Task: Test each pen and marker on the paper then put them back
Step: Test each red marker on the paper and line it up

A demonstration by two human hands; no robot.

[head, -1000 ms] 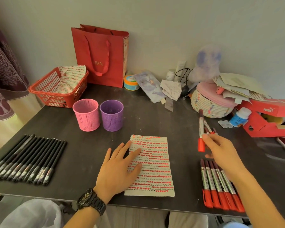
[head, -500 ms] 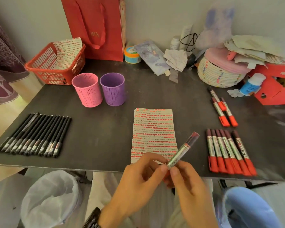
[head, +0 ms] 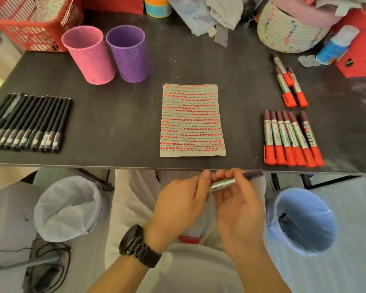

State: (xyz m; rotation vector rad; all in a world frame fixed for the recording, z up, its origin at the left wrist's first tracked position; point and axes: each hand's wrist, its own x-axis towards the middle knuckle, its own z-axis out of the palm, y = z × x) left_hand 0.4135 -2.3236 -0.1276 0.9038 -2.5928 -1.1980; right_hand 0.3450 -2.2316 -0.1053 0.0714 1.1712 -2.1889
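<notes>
Currently held marker: silver barrel with its long axis nearly left-right and a slight tilt; the dark maroon end points right and a little toward the table edge, and the other end is hidden in the fingers.
Marker's place: off the table, just in front of its near edge, above the lap.
Left hand: fingers curled, tips pinching the marker's left end; a black watch on the wrist.
Right hand: palm turned up, fingers curled round the barrel from the far side.
Paper: flat at the table's middle, long axis running away from the person, filled with rows of red dashes.
Six markers: side by side to the right of the paper, red caps toward the near edge, dark ends pointing away.
Three markers: farther back on the right, loosely grouped, red caps nearer.
Black pens: a tight row at the left, slanted.
Cups: pink cup and purple cup, upright, just beside each other.
Table: dark top.
</notes>
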